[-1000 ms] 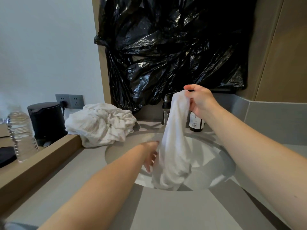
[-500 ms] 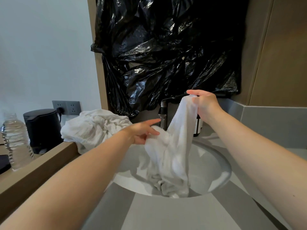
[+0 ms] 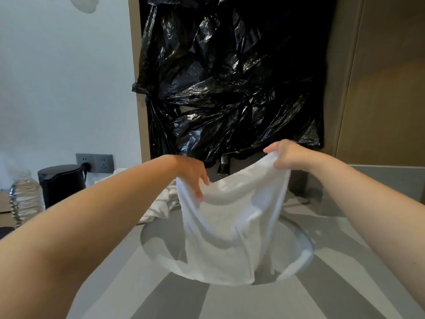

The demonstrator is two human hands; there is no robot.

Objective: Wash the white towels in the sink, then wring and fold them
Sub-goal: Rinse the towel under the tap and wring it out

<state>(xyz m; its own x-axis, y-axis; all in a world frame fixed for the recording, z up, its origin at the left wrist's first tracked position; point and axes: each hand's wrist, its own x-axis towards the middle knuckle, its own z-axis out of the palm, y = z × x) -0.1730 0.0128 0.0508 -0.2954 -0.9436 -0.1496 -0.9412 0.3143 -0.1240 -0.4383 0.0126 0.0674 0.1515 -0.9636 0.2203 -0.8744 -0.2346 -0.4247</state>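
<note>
A white towel (image 3: 227,229) hangs spread out above the round sink (image 3: 303,247), its lower edge dangling into the basin. My left hand (image 3: 193,173) grips its upper left corner, fingers curled over the edge. My right hand (image 3: 287,155) pinches the upper right corner, a little higher. Between the two hands the top edge sags. A second crumpled white towel (image 3: 161,206) lies on the counter behind my left forearm, mostly hidden.
A dark faucet (image 3: 224,162) stands behind the towel. Black plastic sheeting (image 3: 230,77) covers the wall above. At left are a black kettle (image 3: 61,183), a clear water bottle (image 3: 25,196) and a wall socket (image 3: 94,162). Grey striped counter (image 3: 253,302) lies in front.
My left hand rose from the sink and took hold of the towel's left corner. The towel went from hanging bunched from my right hand to spread between both hands.
</note>
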